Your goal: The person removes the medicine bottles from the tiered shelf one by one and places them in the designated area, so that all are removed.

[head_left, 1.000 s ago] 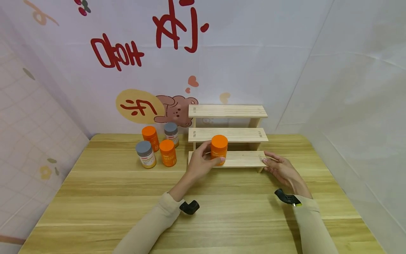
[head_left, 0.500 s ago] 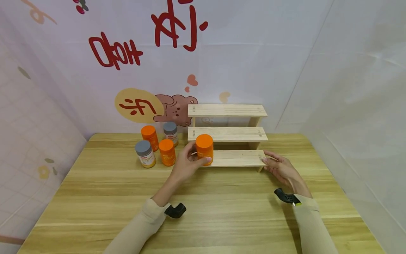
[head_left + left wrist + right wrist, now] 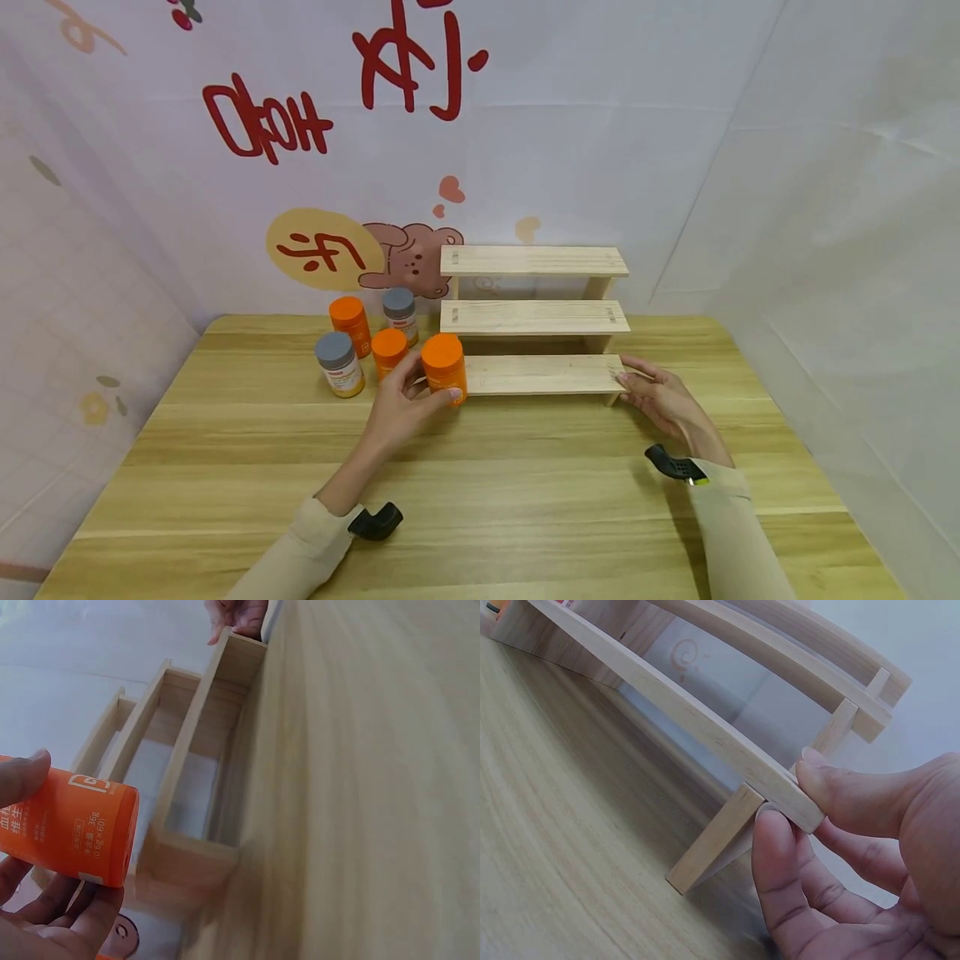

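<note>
My left hand (image 3: 402,407) grips an orange pill bottle (image 3: 444,367) by its sides, at the left end of a three-tier wooden shelf (image 3: 534,315). In the left wrist view the bottle (image 3: 75,823) lies between thumb and fingers, white print showing on its wall. My right hand (image 3: 663,400) pinches the right end of the lowest board, thumb on top and fingers beneath, as the right wrist view shows at the board's corner (image 3: 795,806). Left of the held bottle stand two more orange bottles (image 3: 349,323) and two grey-capped bottles (image 3: 341,364); the nearer orange one (image 3: 389,350) is partly hidden by my left hand.
The shelf stands at the back of a wood-grain table (image 3: 495,500), close to a white printed cloth wall (image 3: 585,133). Another cloth wall (image 3: 847,275) rises along the right side. Each forearm carries a black wrist mount (image 3: 375,522).
My left hand has carried the orange pill bottle leftward from over the lowest board to past its left end, and slightly nearer. The right hand keeps its pinch on the board.
</note>
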Demonstrator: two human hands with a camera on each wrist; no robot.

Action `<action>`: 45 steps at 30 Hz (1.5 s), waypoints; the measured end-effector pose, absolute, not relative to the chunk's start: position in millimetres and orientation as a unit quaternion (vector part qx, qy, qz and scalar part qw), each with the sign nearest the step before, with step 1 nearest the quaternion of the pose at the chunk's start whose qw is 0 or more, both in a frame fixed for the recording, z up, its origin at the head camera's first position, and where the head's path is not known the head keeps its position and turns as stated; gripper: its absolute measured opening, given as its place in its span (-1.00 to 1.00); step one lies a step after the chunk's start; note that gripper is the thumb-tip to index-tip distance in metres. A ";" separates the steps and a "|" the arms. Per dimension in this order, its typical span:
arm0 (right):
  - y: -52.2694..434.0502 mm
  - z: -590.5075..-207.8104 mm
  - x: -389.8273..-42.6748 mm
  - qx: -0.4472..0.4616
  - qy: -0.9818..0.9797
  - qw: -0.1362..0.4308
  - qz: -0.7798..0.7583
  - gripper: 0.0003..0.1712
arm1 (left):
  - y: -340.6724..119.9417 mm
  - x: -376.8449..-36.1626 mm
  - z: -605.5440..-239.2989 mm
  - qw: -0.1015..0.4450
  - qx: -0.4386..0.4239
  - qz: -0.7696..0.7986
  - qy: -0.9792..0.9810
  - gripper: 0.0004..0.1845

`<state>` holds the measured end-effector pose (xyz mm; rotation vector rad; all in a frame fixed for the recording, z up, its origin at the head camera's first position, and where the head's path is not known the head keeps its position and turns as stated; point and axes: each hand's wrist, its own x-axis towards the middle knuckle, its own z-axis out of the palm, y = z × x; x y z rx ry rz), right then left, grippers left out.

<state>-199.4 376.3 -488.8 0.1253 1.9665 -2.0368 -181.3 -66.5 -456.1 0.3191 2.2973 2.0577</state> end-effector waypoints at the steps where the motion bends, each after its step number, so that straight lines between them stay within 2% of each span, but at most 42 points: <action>1: 375.8 -489.1 -199.8 0.043 0.686 0.153 -0.710 -0.14 | -69.4 -179.8 -457.3 0.021 0.099 0.663 0.742 -0.26; 17: 371.7 -489.0 -203.2 0.033 0.659 0.151 -0.736 -0.16 | -106.2 -166.9 -468.6 0.004 0.069 0.657 0.751 -0.33; 32: 376.2 -487.4 -202.5 0.037 0.659 0.154 -0.735 -0.14 | -119.6 -161.2 -485.2 0.044 0.013 0.635 0.771 -0.29; 45: 379.9 -488.8 -196.1 0.041 0.653 0.147 -0.742 -0.17 | -123.9 -163.6 -488.3 0.066 0.040 0.633 0.770 -0.26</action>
